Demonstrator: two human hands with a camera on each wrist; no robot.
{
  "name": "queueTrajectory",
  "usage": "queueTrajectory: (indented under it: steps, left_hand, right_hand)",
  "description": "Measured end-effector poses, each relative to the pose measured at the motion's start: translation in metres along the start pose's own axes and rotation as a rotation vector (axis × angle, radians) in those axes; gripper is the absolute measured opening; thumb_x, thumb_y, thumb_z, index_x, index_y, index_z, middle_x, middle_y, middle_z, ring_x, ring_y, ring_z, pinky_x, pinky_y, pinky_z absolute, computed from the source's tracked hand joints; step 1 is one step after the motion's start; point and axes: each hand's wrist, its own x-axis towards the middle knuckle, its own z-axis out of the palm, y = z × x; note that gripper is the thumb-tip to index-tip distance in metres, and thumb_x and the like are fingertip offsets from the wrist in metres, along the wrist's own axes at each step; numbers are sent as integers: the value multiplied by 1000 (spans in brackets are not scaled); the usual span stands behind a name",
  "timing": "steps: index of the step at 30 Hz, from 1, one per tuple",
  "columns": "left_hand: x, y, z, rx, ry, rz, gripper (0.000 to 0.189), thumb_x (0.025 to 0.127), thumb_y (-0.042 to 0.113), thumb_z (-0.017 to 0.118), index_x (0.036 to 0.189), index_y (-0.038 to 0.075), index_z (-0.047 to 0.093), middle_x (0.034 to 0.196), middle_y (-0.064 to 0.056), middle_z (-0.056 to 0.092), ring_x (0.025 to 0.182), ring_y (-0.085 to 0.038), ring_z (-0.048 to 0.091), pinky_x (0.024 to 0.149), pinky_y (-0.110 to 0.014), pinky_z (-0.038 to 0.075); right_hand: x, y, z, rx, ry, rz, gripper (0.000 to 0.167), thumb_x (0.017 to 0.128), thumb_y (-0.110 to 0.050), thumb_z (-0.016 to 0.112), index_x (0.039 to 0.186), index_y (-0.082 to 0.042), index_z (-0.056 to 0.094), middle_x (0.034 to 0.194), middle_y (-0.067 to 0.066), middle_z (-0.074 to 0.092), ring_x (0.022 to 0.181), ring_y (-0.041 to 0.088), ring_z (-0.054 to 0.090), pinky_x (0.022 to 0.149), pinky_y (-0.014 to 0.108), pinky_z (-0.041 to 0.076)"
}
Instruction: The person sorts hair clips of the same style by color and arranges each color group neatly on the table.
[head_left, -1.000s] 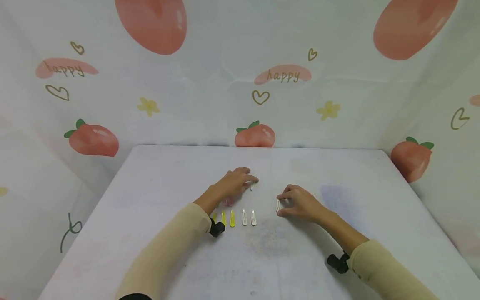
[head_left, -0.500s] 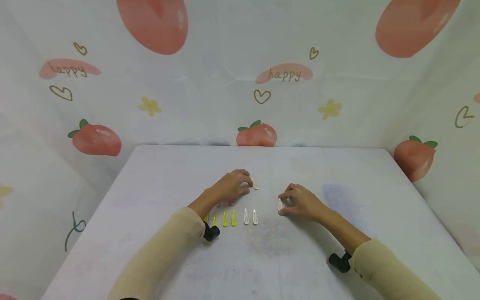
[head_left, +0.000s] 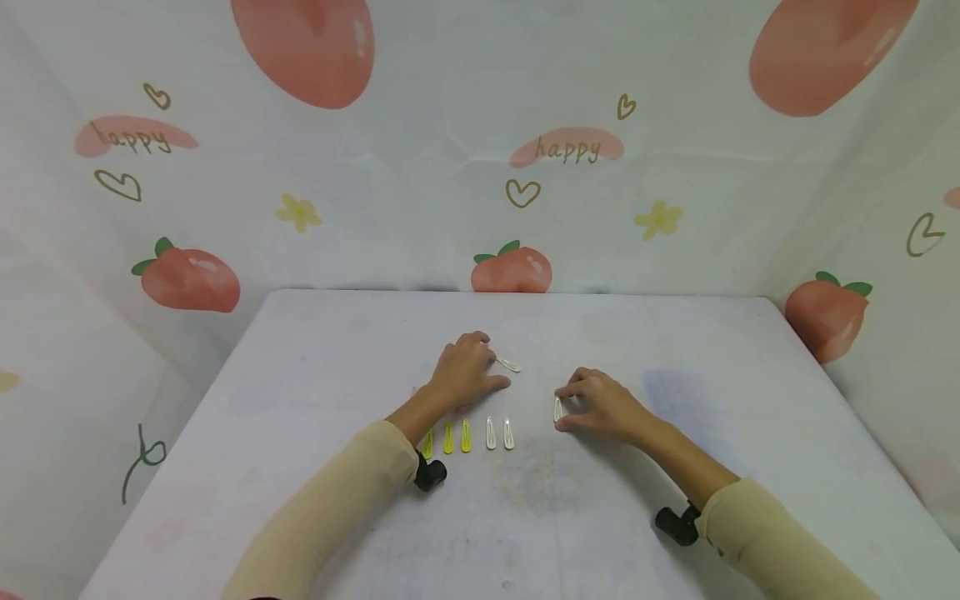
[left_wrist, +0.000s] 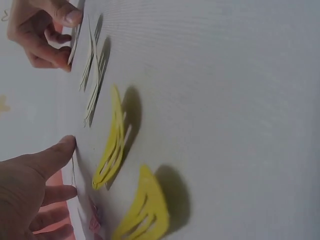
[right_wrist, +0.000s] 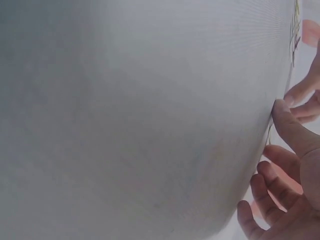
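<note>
My left hand [head_left: 465, 371] is over the middle of the table, its thumb apart from the fingers. A fingertip is right at one end of a slanting white snap hair clip [head_left: 509, 365]. To the right, my right hand [head_left: 600, 406] pinches another white snap clip [head_left: 558, 409] lengthwise between thumb and finger, close over the table. Between the hands and nearer me, two white clips [head_left: 491, 433] lie side by side. Left of these is a row of yellow snap clips [left_wrist: 112, 145], partly covered by my left forearm. Pink clips [left_wrist: 95, 222] show just beyond, mostly hidden by the left hand.
The white table [head_left: 645, 517] has faint stains and ends at a back edge against a printed cloth [head_left: 420, 167] with peaches and hearts. Each wrist carries a small black camera [head_left: 677, 526] low over the tabletop.
The white clip at my left hand has turned from nearly upright to slanting, and the left fingers have drawn back to its left end. The right hand stays on its clip.
</note>
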Motion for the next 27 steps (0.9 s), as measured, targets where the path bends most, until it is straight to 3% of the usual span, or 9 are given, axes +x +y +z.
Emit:
queueTrajectory:
  steps: [8, 20, 23, 27]
  left_hand:
    - [4, 9, 2, -30, -7, 0, 52, 84, 47, 76, 112, 3, 74, 132, -15, 60, 125, -32, 53, 92, -52, 48]
    - [8, 14, 4, -78, -23, -27, 50, 86, 46, 75, 119, 8, 73, 134, -12, 59, 127, -29, 51, 98, -52, 44]
    - [5, 16, 3, -108, -38, 8, 48, 85, 43, 76, 120, 10, 73, 136, -11, 58, 130, -29, 49, 100, -52, 43]
    - [-8, 24, -2, -139, -78, 105, 48, 84, 41, 78, 121, 10, 73, 138, -11, 57, 134, -28, 45, 100, -54, 43]
  right_hand:
    - [0, 0, 1, 4, 5, -3, 48, 73, -32, 88, 110, -3, 76, 96, 1, 63, 88, 17, 57, 75, 35, 49]
    - [0, 0, 0, -6, 1, 3, 48, 74, -32, 88, 111, -3, 76, 96, 1, 63, 87, 17, 57, 74, 35, 48]
    - [0, 0, 0, -7, 5, 2, 48, 74, -32, 88, 111, -3, 76, 96, 1, 63, 87, 17, 57, 74, 35, 48]
    - [0, 0, 0, -12, 7, -14, 47, 74, -32, 88, 111, -4, 76, 96, 1, 63, 89, 17, 58, 76, 37, 49]
